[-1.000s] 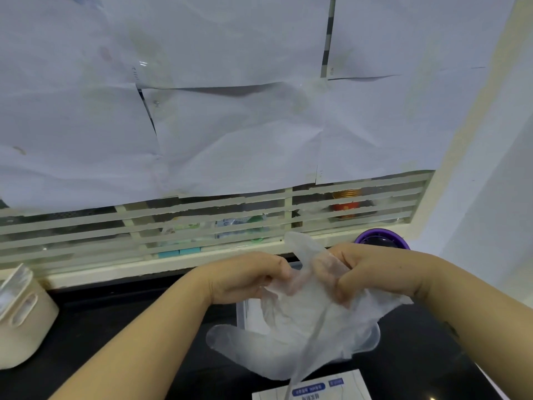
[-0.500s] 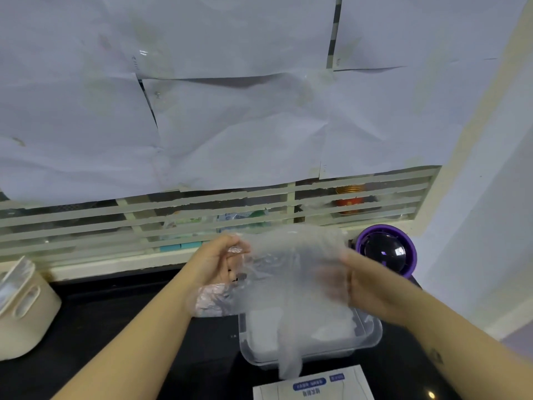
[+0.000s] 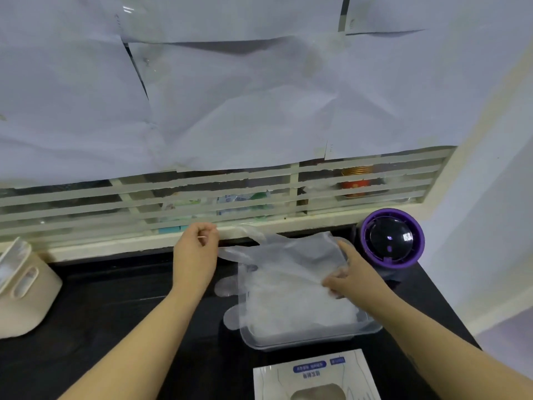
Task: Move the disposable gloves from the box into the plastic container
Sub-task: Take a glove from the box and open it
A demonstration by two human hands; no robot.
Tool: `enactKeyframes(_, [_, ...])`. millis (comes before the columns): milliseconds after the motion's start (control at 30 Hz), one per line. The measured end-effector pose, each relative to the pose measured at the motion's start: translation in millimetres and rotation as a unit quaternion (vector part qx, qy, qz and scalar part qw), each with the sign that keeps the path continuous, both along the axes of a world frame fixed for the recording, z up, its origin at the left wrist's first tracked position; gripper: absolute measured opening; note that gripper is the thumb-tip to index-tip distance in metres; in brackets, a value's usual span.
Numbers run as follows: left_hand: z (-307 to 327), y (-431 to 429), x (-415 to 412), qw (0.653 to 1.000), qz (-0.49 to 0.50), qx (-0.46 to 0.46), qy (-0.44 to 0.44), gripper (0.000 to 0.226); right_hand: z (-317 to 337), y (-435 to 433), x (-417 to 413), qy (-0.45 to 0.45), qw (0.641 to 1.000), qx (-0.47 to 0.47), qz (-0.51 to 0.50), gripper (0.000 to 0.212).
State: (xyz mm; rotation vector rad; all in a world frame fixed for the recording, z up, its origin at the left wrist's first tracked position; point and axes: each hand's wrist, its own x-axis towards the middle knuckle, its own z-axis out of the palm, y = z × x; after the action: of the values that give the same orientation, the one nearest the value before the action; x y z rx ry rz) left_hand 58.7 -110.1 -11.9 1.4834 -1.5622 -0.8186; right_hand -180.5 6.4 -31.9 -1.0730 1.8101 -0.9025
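down it comes: half a second back the glove (image 3: 300,252) was stretched up in the air between both hands, and now it's draped low across the container (image 3: 311,342). right hand (image 3: 353,280) first: thumb and fingers pinch the cuff edge over the container's right side. left hand (image 3: 197,251) sits just beyond the far-left corner, fingers curled. a thin glove tip reaches right up to it, but whether i'm gripping it or have let go, i cannot tell.

now the bit that matters. the glove's long axis runs left to right, cuff at my right hand, fingers pointing left. two of them spill over the left rim onto the counter (image 3: 115,298). left hand is nearer those, so tucking them in looks like its job. pile (image 3: 288,327) of gloves sits underneath, box (image 3: 314,373) near me.
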Motion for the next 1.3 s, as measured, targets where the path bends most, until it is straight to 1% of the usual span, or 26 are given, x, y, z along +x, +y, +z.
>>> enactKeyframes(33, [2, 6, -6, 0.993, -0.072, -0.06, -0.068, 0.009, -1, -1, 2, 0.008, 1.0, 0.0, 0.004, 0.076])
enactKeyframes(67, [2, 11, -13, 0.969, -0.168, -0.097, -0.151, 0.014, -3, -1, 3, 0.02, 1.0, -0.003, 0.009, 0.073])
enactKeyframes(100, [0, 15, -22, 0.926, -0.266, -0.112, -0.244, 0.02, -6, -2, 2, 0.036, 0.999, -0.008, 0.01, 0.071])
enactKeyframes(133, [-5, 19, -31, 0.873, -0.341, -0.111, -0.331, 0.028, -9, -3, 0, 0.053, 0.999, -0.007, 0.008, 0.069])
enactKeyframes(167, [-11, 21, -40, 0.827, -0.382, -0.093, -0.401, 0.035, -11, -4, -2, 0.066, 0.998, 0.002, 0.005, 0.071])
enactKeyframes(200, [-19, 23, -48, 0.792, -0.398, -0.067, -0.458, 0.04, -14, -4, -4, 0.075, 0.997, 0.021, 0.005, 0.075])
enactKeyframes(267, [-35, 25, -60, 0.737, -0.405, -0.024, -0.541, 0.045, -15, -3, -7, 0.091, 0.993, 0.067, 0.017, 0.086])
enactKeyframes(300, [-42, 25, -65, 0.716, -0.408, -0.012, -0.567, 0.045, -15, -1, -8, 0.116, 0.989, 0.081, 0.031, 0.091])
enactKeyframes(333, [-48, 25, -69, 0.702, -0.41, -0.009, -0.582, 0.045, -14, 2, -8, 0.161, 0.982, 0.082, 0.048, 0.093])
enactKeyframes(367, [-52, 24, -72, 0.695, -0.412, -0.009, -0.589, 0.045, -11, 4, -9, 0.228, 0.969, 0.068, 0.065, 0.091])
enactKeyframes(433, [-58, 20, -79, 0.689, -0.424, -0.007, -0.587, 0.043, -6, 5, -11, 0.363, 0.928, 0.006, 0.087, 0.071])
enactKeyframes(467, [-59, 19, -80, 0.689, -0.431, -0.005, -0.582, 0.043, -4, 3, -11, 0.39, 0.915, -0.027, 0.103, 0.059])
enactKeyframes(500, [-61, 18, -82, 0.69, -0.438, -0.001, -0.576, 0.043, -3, 0, -10, 0.395, 0.908, -0.037, 0.135, 0.05])
enactKeyframes(533, [-63, 16, -84, 0.69, -0.447, 0.006, -0.57, 0.042, -4, -4, -7, 0.382, 0.907, -0.027, 0.175, 0.045])
enactKeyframes(567, [-66, 15, -86, 0.689, -0.455, 0.012, -0.564, 0.042, -8, -9, -4, 0.365, 0.905, 0.004, 0.218, 0.044])
enactKeyframes(633, [-71, 14, -91, 0.686, -0.471, 0.023, -0.554, 0.043, -19, -18, 2, 0.347, 0.886, 0.081, 0.297, 0.052])
enactKeyframes(733, [-78, 13, -96, 0.679, -0.492, 0.034, -0.544, 0.045, -34, -26, 6, 0.354, 0.852, 0.143, 0.359, 0.07])
enactKeyframes(867, [-88, 10, -102, 0.682, -0.503, 0.031, -0.531, 0.045, -50, -30, 10, 0.342, 0.84, 0.184, 0.378, 0.084])
enactKeyframes(933, [-90, 8, -102, 0.695, -0.507, 0.041, -0.509, 0.048, -56, -32, 9, 0.346, 0.834, 0.205, 0.377, 0.087])
enactKeyframes(1000, [-91, 8, -100, 0.706, -0.502, 0.052, -0.497, 0.057, -61, -34, 7, 0.343, 0.828, 0.241, 0.373, 0.091])
enactKeyframes(1033, [-91, 8, -99, 0.702, -0.493, 0.051, -0.511, 0.062, -64, -34, 6, 0.336, 0.825, 0.259, 0.373, 0.093])
enactKeyframes(1067, [-90, 8, -98, 0.69, -0.478, 0.047, -0.541, 0.066, -65, -34, 6, 0.33, 0.823, 0.272, 0.374, 0.095])
enactKeyframes(1133, [-89, 9, -97, 0.652, -0.447, 0.04, -0.612, 0.069, -66, -35, 7, 0.319, 0.823, 0.284, 0.374, 0.099])
enactKeyframes(1167, [-90, 10, -95, 0.637, -0.437, 0.044, -0.633, 0.07, -65, -35, 8, 0.314, 0.824, 0.287, 0.375, 0.101])
enactKeyframes(1233, [-92, 10, -94, 0.628, -0.433, 0.064, -0.643, 0.072, -62, -37, 7, 0.305, 0.824, 0.291, 0.379, 0.105])
enactKeyframes(1300, [-95, 10, -92, 0.632, -0.435, 0.09, -0.635, 0.076, -59, -39, 6, 0.301, 0.823, 0.296, 0.381, 0.107])
